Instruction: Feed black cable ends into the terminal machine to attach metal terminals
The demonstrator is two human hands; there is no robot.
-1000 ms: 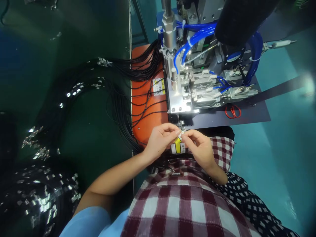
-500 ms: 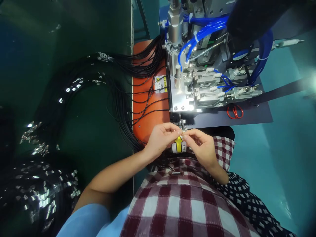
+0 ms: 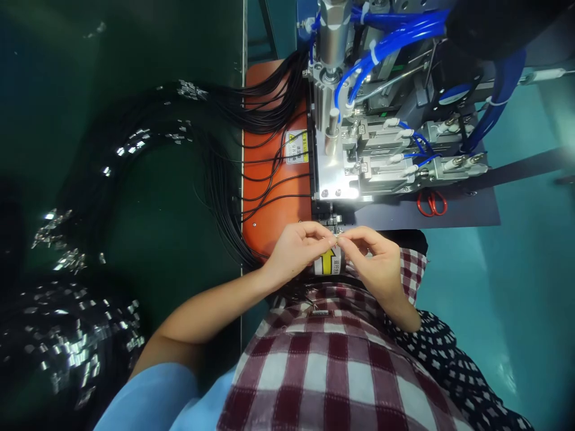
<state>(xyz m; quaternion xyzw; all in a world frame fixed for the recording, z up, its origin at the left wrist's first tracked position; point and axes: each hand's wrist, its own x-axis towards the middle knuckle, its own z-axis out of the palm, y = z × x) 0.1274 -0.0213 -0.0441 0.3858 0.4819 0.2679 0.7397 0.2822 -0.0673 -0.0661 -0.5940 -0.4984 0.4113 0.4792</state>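
Note:
My left hand (image 3: 302, 250) and my right hand (image 3: 375, 260) meet fingertip to fingertip at the machine's front edge. Each is closed in a pinch. Whatever sits between the fingertips is tiny and mostly covered, so its kind cannot be made out. Just below the fingers shows a white label with a yellow arrow (image 3: 329, 261). A small dark metal track (image 3: 331, 214) of the machine (image 3: 339, 179) lies right behind the fingertips. Left of it, an orange plate (image 3: 274, 221) carries several thin black cables (image 3: 265, 200) that run into the machine.
Bundles of black cables with shiny metal ends (image 3: 139, 137) curve over the dark green table (image 3: 153, 239), with a larger coil (image 3: 76, 347) at lower left. Blue air hoses (image 3: 404, 33) arch over the machine. Red-handled scissors (image 3: 432, 204) lie on the grey plate (image 3: 476, 209) at right.
The view has shifted slightly. My right hand has turned a little and moved slightly right, and both hands keep their fingertips pinched together at the same spot by the machine.

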